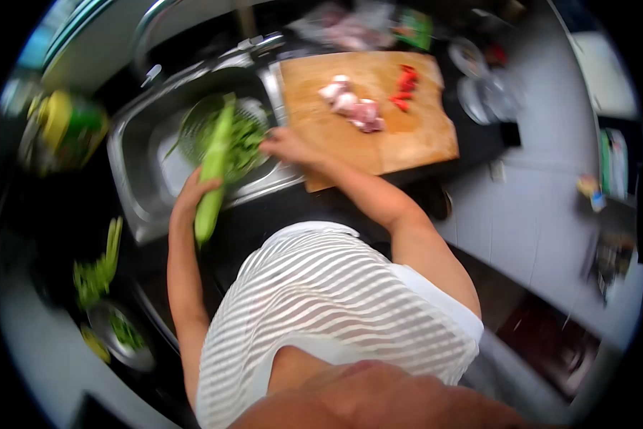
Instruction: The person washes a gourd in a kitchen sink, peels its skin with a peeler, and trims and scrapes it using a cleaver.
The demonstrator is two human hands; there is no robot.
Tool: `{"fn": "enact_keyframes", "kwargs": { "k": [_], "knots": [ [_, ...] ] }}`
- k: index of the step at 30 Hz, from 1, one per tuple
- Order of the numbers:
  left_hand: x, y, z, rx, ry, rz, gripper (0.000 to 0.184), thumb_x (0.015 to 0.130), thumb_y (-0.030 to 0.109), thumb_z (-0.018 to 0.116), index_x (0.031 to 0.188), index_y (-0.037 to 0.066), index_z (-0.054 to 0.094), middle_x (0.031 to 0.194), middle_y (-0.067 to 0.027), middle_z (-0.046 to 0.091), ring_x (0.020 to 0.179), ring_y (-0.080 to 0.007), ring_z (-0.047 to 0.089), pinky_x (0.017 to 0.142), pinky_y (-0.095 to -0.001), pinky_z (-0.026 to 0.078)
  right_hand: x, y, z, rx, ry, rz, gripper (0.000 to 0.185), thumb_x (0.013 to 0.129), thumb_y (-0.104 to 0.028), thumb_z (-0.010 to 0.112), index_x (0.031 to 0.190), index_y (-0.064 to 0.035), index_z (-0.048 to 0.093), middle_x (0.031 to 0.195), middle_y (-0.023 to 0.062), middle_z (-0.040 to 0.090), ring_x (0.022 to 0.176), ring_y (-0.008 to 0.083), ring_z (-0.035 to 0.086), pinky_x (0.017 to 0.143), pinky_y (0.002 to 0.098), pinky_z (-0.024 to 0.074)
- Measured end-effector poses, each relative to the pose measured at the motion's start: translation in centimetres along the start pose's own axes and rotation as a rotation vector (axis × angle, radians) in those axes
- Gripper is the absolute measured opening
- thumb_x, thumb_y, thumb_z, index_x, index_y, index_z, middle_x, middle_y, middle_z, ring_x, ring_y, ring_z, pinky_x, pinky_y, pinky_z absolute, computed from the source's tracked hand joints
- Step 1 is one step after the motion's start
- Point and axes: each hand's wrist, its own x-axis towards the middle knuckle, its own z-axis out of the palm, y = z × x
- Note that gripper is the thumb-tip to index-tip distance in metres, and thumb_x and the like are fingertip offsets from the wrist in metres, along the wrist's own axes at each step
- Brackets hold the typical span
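Observation:
A long pale green vegetable (218,161) slants over the front edge of the steel sink (132,168). My left hand (195,189) is wrapped round its lower part. Under and beside its upper part, a colander (190,132) with leafy greens (246,139) sits in the sink. My right hand (284,145) is at the right side of the greens, near the sink's right rim; its fingers are blurred and look closed, and what they hold is too small to tell.
Right of the sink, a wooden cutting board (343,150) bears pale and pink pieces (354,107) and red pieces (405,87). The faucet (153,71) is behind the sink. At lower left are leafy stalks (100,272) and a bowl of greens (125,332).

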Motion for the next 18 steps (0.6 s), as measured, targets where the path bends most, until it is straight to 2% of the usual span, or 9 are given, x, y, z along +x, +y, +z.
{"fn": "enact_keyframes", "kwargs": {
  "k": [2,3,6,8,10,12,13,16,18],
  "knots": [
    [-0.4,0.1,0.2,-0.043,0.044,-0.078,0.059,0.065,0.017,0.067,0.118,0.003,0.043,0.097,-0.0056,0.054,0.086,-0.0135,0.050,0.074,-0.0257,0.041,0.4,-0.2,-0.3,0.171,0.028,-0.058,0.023,0.078,-0.026,0.059,0.090,-0.0069,0.056,0.066,-0.0009,0.053,0.049,0.0056,0.047,0.043,0.0194,0.0404],
    [-0.8,0.5,0.3,-0.062,0.006,-0.046,0.062,0.065,0.018,0.067,0.119,0.003,0.042,0.099,-0.0057,0.053,0.090,-0.0136,0.049,0.077,-0.0258,0.040,1.0,-0.2,-0.5,0.137,0.041,-0.041,0.033,0.078,-0.036,0.056,0.090,-0.0050,0.058,0.067,0.0041,0.057,0.047,0.0085,0.051,0.041,0.0203,0.0408],
    [-2.1,0.5,0.5,-0.078,0.015,0.019,0.067,0.063,0.021,0.069,0.121,0.003,0.040,0.100,-0.0072,0.053,0.090,-0.0148,0.050,0.077,-0.0267,0.040,1.5,-0.4,-0.2,0.486,-0.093,0.202,0.063,0.079,-0.062,0.040,0.105,-0.0046,0.048,0.067,0.0024,0.055,0.049,0.0025,0.048,0.039,0.0156,0.0312],
    [-2.9,0.4,0.1,-0.056,0.071,0.049,0.071,0.062,0.023,0.070,0.122,0.002,0.039,0.100,-0.0088,0.054,0.090,-0.0157,0.051,0.077,-0.0274,0.040,2.1,-0.5,0.7,0.570,-0.146,0.169,0.059,0.085,-0.055,0.031,0.107,-0.0030,0.049,0.068,0.0025,0.055,0.052,0.0047,0.048,0.040,0.0172,0.0323],
    [-4.3,0.7,0.5,0.573,0.274,0.196,0.066,0.061,0.024,0.068,0.117,0.002,0.041,0.094,-0.0141,0.057,0.083,-0.0242,0.057,0.071,-0.0360,0.045,2.8,-0.7,0.8,0.627,-0.143,0.125,0.049,0.089,-0.042,0.029,0.106,-0.0021,0.051,0.069,0.0016,0.055,0.053,0.0062,0.047,0.041,0.0179,0.0329],
    [-6.1,2.5,1.3,0.803,0.340,0.049,0.062,0.060,0.024,0.067,0.112,0.002,0.044,0.091,-0.0173,0.058,0.083,-0.0289,0.057,0.071,-0.0389,0.045,3.8,-0.9,0.6,0.617,-0.074,0.084,0.039,0.086,-0.026,0.031,0.103,-0.0012,0.056,0.065,-0.0003,0.053,0.053,0.0072,0.045,0.043,0.0181,0.0337],
    [-6.8,2.9,1.5,1.054,0.372,-0.089,0.057,0.059,0.024,0.067,0.107,0.001,0.046,0.088,-0.0205,0.059,0.084,-0.0336,0.058,0.071,-0.0418,0.045,3.9,-1.9,0.6,0.542,-0.058,0.012,0.031,0.085,-0.020,0.039,0.099,-0.0003,0.058,0.066,0.0002,0.054,0.053,0.0063,0.044,0.045,0.0169,0.0324],
    [-7.4,0.5,0.8,1.144,0.406,-0.088,0.047,0.058,0.021,0.065,0.096,0.001,0.048,0.083,-0.0213,0.059,0.082,-0.0374,0.056,0.070,-0.0446,0.043,4.6,-3.9,3.0,-0.021,-0.037,-0.292,0.018,0.079,-0.012,0.053,0.093,-0.0023,0.060,0.070,0.0028,0.058,0.060,0.0068,0.050,0.052,0.0206,0.0387],
    [-7.6,-1.3,0.6,1.235,0.442,-0.079,0.044,0.057,0.018,0.065,0.094,0.001,0.047,0.079,-0.0195,0.058,0.079,-0.0367,0.056,0.068,-0.0448,0.043,5.2,-3.9,5.9,-0.290,-0.113,-0.542,0.016,0.081,-0.017,0.052,0.089,-0.0048,0.058,0.073,0.0092,0.058,0.064,0.0187,0.056,0.059,0.0297,0.0437]
  ]
}}
